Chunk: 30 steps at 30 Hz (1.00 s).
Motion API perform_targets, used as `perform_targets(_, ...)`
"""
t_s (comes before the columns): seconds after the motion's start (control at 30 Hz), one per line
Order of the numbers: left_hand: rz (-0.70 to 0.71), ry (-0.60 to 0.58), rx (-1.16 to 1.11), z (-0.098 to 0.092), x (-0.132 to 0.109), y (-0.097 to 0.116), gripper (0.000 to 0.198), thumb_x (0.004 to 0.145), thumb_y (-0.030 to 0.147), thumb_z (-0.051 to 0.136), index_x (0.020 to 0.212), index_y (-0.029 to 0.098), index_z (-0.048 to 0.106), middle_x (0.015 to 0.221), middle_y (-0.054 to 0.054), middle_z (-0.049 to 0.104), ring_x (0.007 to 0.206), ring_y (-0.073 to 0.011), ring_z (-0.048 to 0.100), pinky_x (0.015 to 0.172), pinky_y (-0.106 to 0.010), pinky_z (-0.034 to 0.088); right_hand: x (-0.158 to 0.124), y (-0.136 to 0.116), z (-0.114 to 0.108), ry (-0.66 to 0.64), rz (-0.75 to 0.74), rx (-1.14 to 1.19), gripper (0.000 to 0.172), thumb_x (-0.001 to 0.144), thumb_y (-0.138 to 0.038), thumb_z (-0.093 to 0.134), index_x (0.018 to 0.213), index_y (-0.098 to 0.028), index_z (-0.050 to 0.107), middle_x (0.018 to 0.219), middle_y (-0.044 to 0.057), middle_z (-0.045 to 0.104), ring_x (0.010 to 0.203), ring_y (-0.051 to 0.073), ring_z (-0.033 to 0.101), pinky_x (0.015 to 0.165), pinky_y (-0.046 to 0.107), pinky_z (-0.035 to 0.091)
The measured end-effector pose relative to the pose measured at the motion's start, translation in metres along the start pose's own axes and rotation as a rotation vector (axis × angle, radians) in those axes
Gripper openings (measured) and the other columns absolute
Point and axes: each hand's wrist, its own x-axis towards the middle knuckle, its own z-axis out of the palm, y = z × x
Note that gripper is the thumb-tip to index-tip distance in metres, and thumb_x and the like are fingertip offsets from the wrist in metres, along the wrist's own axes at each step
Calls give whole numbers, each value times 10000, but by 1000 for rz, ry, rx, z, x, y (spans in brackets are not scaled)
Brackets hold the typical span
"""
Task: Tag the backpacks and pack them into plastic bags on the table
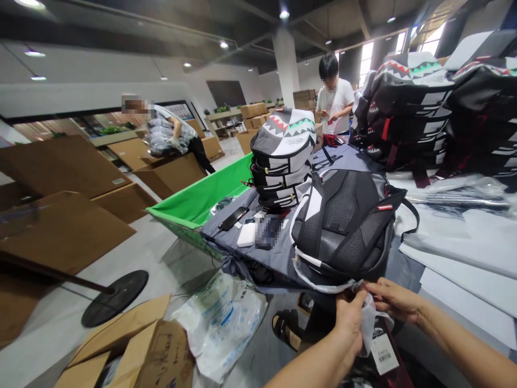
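Pinching a thin translucent plastic bag (367, 318) between them, the left hand (348, 323) and right hand (398, 302) work close together, just below a black padded backpack (343, 226) lying on a grey cloth (214, 229). The film wraps the backpack's lower edge. Small, gentle pinches suit film this thin, sparing it from tearing.

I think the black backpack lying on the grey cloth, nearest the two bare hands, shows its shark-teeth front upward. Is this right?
Not quite: the head view shows the black backpack with its padded back panel and straps upward, not the shark-teeth front. It does lie on the grey cloth, nearest the left hand and right hand.
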Motion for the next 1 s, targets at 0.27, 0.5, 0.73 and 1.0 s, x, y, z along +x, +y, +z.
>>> perform_targets(0.27,210,-376,428,-73,-31,17,660,650,731,797,983,163,752,957,-134,770,997,-320,727,956,-424,552,-15,2,1,-157,103,-32,771,571,-833,772,555,-220,305,442,-128,201,413,11,114,418,211,50)
perform_targets(0.5,791,-407,843,-134,-35,74,437,854,647,636,1006,269,795,1095,-135,782,1121,-317,698,1049,-452,501,-20,-1,-11,63,112,-150,821,490,-906,731,696,-246,288,522,-108,284,484,55,194,461,222,123)
perform_targets(0.73,510,-575,936,-81,-27,55,373,962,437,571,1237,245,734,1203,-136,742,1151,-293,681,1041,-395,505,-40,-9,-2,381,-212,-627,695,705,-922,486,683,-234,586,763,62,647,766,246,587,724,352,482)
perform_targets(1.0,729,-787,1121,-41,-47,23,315,828,300,715,1121,197,769,1014,-197,754,1000,-378,706,965,-471,519,-19,15,11,577,-147,-824,449,698,-648,585,544,-244,464,547,19,489,556,179,443,540,322,322)
